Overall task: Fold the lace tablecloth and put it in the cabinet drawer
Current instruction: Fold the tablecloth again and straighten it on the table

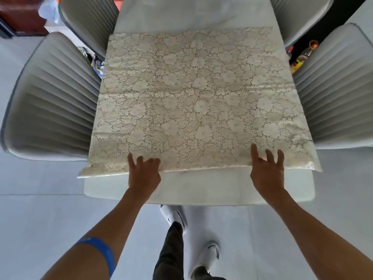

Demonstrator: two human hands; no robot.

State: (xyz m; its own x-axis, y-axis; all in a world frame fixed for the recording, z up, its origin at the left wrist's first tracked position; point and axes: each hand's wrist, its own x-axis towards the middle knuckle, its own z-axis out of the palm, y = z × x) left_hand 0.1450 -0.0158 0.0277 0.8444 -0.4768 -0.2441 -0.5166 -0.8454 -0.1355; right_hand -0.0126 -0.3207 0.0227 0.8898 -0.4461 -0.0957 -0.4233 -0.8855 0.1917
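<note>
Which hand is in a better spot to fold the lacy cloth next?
Neither clearly. The left hand and right hand both rest on the near edge of the lace tablecloth. If one must lead, probably the left: its fingers look curled at the hem, while the right's lie spread flat.

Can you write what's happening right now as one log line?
cream floral lace tablecloth: flat on white table | left hand: on near edge | right hand: fingers spread on near edge | drawer: unseen

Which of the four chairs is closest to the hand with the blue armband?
The near chair on the person's left, beside the left hand; the others stand farther up or across the table.
</note>
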